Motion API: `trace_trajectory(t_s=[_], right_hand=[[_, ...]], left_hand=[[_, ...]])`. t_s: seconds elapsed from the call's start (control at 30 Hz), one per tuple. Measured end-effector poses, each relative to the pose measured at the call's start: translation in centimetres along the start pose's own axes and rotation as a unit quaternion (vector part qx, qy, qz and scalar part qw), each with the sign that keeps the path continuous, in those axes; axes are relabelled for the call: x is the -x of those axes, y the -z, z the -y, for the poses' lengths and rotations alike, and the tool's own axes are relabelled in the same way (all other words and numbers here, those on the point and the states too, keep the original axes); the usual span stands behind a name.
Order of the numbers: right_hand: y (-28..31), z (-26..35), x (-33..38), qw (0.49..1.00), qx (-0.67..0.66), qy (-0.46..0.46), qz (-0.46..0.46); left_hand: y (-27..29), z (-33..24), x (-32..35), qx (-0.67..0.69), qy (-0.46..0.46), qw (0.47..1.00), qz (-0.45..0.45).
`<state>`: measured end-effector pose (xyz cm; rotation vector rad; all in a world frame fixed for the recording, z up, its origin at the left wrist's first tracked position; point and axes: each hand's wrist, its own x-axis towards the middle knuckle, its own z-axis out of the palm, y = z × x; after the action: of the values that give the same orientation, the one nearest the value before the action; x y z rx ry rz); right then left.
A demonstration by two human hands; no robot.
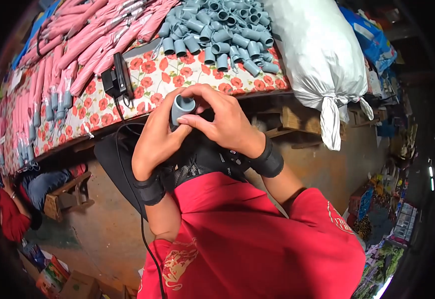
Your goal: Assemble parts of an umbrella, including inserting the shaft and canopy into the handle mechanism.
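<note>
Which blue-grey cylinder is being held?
The cylinder held between the left hand and right hand, open end up; the other loose cylinders sit heaped on the flowered tablecloth.

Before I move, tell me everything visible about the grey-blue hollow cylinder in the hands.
The grey-blue hollow cylinder is smooth and looks like plastic, with a round rim and a shaded interior. Its open end tilts up toward the camera; its other end is hidden. The left hand and right hand hold it between them, the right thumb against its near wall.
</note>
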<state>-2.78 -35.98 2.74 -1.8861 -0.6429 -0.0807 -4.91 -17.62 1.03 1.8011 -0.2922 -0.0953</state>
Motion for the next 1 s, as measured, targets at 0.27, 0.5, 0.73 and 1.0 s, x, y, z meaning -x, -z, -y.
trace_trajectory(t_s=[0.27,0.5,0.73,1.0], right_hand=[[1.1,0.1,-0.2,0.999,-0.033,0.004,-0.032],[-0.2,1.2,1.2,0.996,-0.042,0.03,0.073],[0.3,1.1,1.6,0.992,-0.104,-0.054,0.056],[0.0,0.4,1.0,0.995,-0.009,-0.022,0.098]], left_hand=[[-0.2,-2.2,0.3,0.251,-0.054,0.955,-0.15],[-2.4,-3.0,0.3,0.44,-0.149,0.876,-0.132],[-2.2,-3.3,0.0,0.47,-0.128,0.854,-0.182],[-0.3,-2.7,0.5,0.405,-0.079,0.88,-0.234]])
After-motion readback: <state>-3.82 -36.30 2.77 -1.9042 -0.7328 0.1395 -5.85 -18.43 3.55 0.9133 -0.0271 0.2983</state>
